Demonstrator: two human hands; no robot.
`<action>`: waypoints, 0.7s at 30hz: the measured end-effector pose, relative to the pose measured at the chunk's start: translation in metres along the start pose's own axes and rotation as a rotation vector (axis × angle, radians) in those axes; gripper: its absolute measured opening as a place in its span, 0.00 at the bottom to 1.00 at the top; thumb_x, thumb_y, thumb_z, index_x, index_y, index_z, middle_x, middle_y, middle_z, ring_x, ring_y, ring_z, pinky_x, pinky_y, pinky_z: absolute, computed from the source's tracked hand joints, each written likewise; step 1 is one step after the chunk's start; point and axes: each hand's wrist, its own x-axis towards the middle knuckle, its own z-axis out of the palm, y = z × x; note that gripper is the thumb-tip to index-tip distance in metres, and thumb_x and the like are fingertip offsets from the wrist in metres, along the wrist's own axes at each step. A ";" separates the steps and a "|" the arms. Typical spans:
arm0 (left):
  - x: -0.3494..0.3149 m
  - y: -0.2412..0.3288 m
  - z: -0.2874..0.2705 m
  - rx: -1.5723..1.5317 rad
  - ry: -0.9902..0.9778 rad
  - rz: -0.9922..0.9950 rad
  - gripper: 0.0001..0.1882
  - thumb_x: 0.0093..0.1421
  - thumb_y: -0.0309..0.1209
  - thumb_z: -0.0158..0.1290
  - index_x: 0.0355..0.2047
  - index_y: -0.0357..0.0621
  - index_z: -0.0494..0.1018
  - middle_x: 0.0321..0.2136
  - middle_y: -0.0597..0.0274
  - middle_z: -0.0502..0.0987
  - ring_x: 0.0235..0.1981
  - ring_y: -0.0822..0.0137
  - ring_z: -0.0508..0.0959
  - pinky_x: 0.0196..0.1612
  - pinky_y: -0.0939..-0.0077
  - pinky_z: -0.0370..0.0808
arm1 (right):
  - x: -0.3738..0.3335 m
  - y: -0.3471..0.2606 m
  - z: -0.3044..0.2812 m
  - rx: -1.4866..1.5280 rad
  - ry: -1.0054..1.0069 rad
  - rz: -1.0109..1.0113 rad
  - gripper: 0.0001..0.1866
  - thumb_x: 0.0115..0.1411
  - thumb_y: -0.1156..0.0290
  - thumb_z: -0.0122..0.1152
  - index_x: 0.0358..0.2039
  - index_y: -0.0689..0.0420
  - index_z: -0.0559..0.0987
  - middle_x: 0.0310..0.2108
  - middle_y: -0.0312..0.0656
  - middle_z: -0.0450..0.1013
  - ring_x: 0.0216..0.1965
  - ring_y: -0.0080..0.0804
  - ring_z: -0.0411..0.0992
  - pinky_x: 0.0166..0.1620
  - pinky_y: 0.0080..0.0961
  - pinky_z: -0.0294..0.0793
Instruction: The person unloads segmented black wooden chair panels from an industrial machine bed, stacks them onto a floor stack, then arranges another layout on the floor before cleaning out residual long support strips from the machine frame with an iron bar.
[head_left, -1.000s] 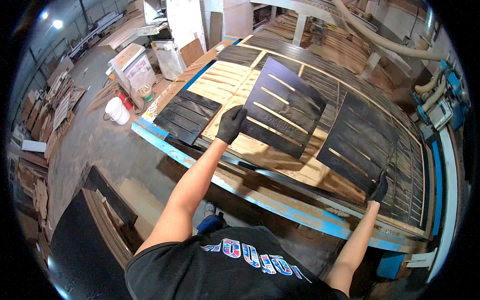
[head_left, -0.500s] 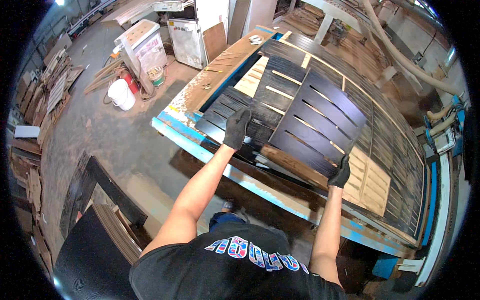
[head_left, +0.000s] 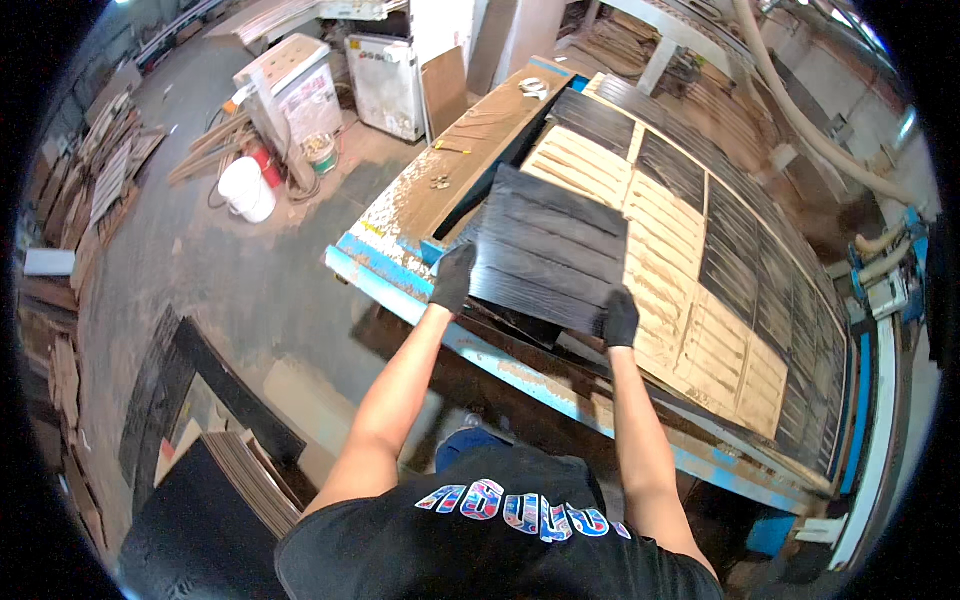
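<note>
A black wood-grained panel (head_left: 550, 245) is held at the near left end of the large blue-framed worktable (head_left: 520, 378). My left hand (head_left: 455, 278), in a black glove, grips its left edge. The black-gloved right hand (head_left: 620, 318) is closed on its near right corner. Fingers on both hands are partly hidden by the panel. Beside the panel lies a pale wooden board (head_left: 665, 235) with long grooves. Farther right, several dark slotted panels (head_left: 735, 255) still lie on the table.
Small light-coloured items (head_left: 535, 88) and a yellow-handled tool (head_left: 452, 148) lie on the wooden ledge (head_left: 480, 115). A white bucket (head_left: 246, 190) stands on the floor at left. Dark panels (head_left: 215, 500) are stacked at my lower left. A machine rail (head_left: 870, 430) runs along the right.
The slotted panel at my right hand has moved left, to where my left hand is. My right hand moved left and up. More of the pale grooved board is now uncovered.
</note>
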 end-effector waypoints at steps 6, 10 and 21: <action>0.019 0.070 -0.017 1.100 -0.400 -0.033 0.23 0.61 0.46 0.36 0.38 0.39 0.73 0.38 0.39 0.73 0.42 0.43 0.73 0.46 0.58 0.68 | -0.027 -0.028 0.041 -0.245 0.034 0.011 0.16 0.62 0.64 0.46 0.41 0.63 0.73 0.38 0.51 0.74 0.39 0.42 0.71 0.45 0.30 0.69; 0.036 0.076 -0.011 1.446 -0.372 0.089 0.25 0.61 0.48 0.30 0.37 0.48 0.74 0.38 0.45 0.75 0.41 0.45 0.74 0.45 0.53 0.69 | -0.031 -0.046 0.061 -0.244 0.085 0.221 0.23 0.61 0.53 0.41 0.41 0.60 0.73 0.42 0.56 0.71 0.44 0.53 0.69 0.48 0.39 0.67; -0.012 0.128 0.058 1.748 -0.374 0.047 0.27 0.58 0.54 0.35 0.45 0.52 0.71 0.41 0.45 0.74 0.41 0.44 0.74 0.42 0.53 0.70 | -0.082 -0.104 -0.097 -0.348 -0.209 0.336 0.24 0.59 0.53 0.43 0.52 0.51 0.67 0.35 0.51 0.75 0.37 0.51 0.73 0.43 0.42 0.70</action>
